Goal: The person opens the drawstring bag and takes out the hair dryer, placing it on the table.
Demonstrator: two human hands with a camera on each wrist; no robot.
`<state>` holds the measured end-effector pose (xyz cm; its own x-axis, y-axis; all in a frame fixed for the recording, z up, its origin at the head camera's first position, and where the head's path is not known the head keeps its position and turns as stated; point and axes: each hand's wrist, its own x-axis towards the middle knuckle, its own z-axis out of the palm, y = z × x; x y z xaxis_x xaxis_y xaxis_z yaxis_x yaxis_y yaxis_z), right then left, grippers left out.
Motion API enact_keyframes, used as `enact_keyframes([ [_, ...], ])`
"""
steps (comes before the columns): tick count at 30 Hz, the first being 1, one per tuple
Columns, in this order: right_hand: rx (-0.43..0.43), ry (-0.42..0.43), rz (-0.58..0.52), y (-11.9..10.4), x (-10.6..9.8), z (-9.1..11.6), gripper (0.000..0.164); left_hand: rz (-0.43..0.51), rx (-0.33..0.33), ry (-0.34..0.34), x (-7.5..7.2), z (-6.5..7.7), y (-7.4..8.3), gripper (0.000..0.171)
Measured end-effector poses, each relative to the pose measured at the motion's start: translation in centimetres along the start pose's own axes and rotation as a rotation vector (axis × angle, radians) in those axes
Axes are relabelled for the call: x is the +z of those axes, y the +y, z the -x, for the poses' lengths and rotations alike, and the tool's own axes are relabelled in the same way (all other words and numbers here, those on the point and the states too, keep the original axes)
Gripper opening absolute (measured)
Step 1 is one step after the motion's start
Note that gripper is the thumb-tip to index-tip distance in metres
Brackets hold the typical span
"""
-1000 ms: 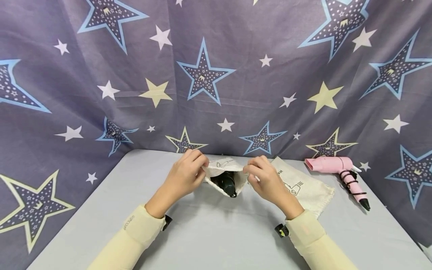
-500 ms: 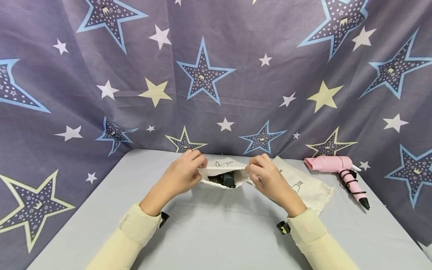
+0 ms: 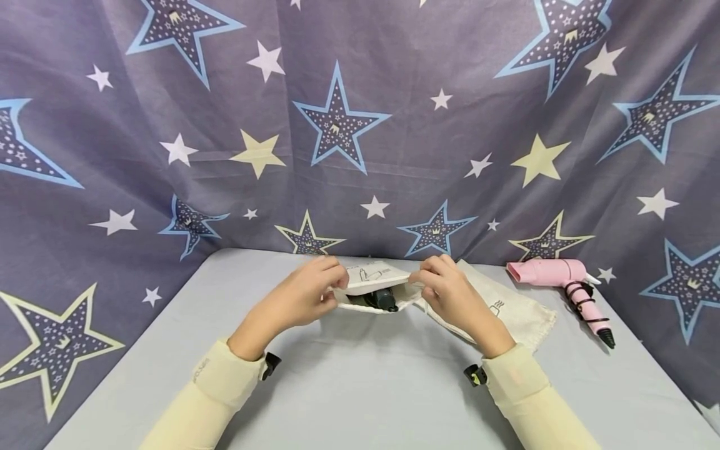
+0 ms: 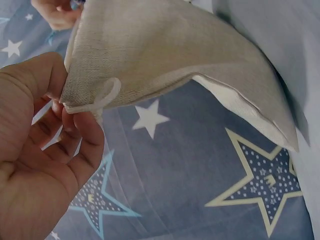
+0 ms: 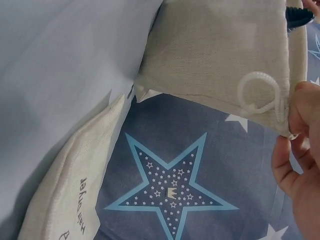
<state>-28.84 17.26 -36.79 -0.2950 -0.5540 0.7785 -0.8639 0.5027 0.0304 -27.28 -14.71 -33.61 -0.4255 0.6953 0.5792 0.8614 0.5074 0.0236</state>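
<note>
Between both hands a cream cloth drawstring bag (image 3: 374, 275) is held up by the two corners of its mouth, which faces the person. Inside the mouth shows a black, ribbed handle end (image 3: 385, 299); the rest of that thing is hidden in the bag. My left hand (image 3: 304, 290) pinches the left corner, beside a small loop of white cord (image 4: 107, 94). The right corner is pinched between thumb and fingers of my right hand (image 3: 450, 294), close to another cord loop (image 5: 260, 92). A line drawing is printed on the bag's upper face.
A second cream bag (image 3: 520, 312), printed with a hair dryer drawing, lies flat behind the right forearm. At the table's (image 3: 360, 387) back right lies a pink hair dryer (image 3: 548, 273), its black cord wound round the handle. A starry curtain (image 3: 360, 125) hangs behind.
The bag's mouth has narrowed and its upper edge has come down over the black handle end, which shows less than before. Both hands keep their pinch on the corners.
</note>
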Motion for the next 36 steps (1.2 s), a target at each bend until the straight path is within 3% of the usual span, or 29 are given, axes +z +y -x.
enact_keyframes([
  [15,0.018,-0.094,-0.003,0.0,0.0,0.5,0.042,0.002,0.025,-0.030,1.9,0.1,1.3,0.031],
  [26,0.084,-0.324,0.037,-0.8,-0.6,1.0,0.047,0.002,0.069,-0.044,3.0,0.2,1.6,0.030],
  [36,0.011,-0.399,0.111,-0.7,-0.1,2.2,0.054,0.010,0.050,-0.147,4.2,0.5,2.2,0.024],
])
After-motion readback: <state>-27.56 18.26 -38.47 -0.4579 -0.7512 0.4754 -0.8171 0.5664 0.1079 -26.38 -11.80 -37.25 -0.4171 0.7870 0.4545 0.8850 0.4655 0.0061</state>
